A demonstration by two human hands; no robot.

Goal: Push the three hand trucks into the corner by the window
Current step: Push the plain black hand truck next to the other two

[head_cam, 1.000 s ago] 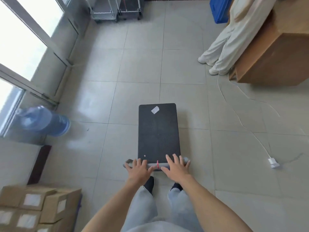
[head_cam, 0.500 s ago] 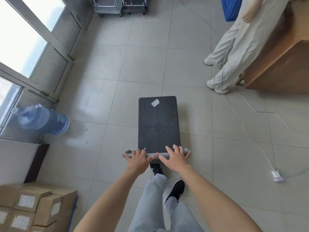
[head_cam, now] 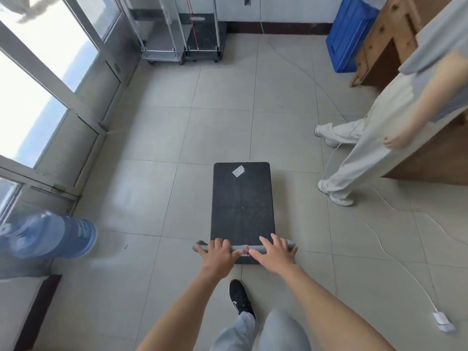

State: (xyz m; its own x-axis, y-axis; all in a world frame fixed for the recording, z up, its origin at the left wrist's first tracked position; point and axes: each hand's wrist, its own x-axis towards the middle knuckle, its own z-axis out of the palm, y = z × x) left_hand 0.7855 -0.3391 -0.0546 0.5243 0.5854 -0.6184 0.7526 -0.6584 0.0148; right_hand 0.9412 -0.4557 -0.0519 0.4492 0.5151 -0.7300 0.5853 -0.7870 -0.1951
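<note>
A hand truck with a black deck and a white sticker stands on the tiled floor in front of me. Its grey handle bar crosses the near end. My left hand grips the bar's left part and my right hand rests over its right part, fingers spread. Two more hand trucks stand in the far corner by the window: a silver one and a black one, side by side with handles upright.
Glass windows line the left side. A blue water jug lies at the left. A person in light trousers stands right of the truck beside a wooden desk. A blue bin and a white cable with adapter are at right.
I have walked forward with the hand truck; the corner with the two parked trucks has come nearer. The jug and cable have slid back toward me. Both hands stay on the bar.
</note>
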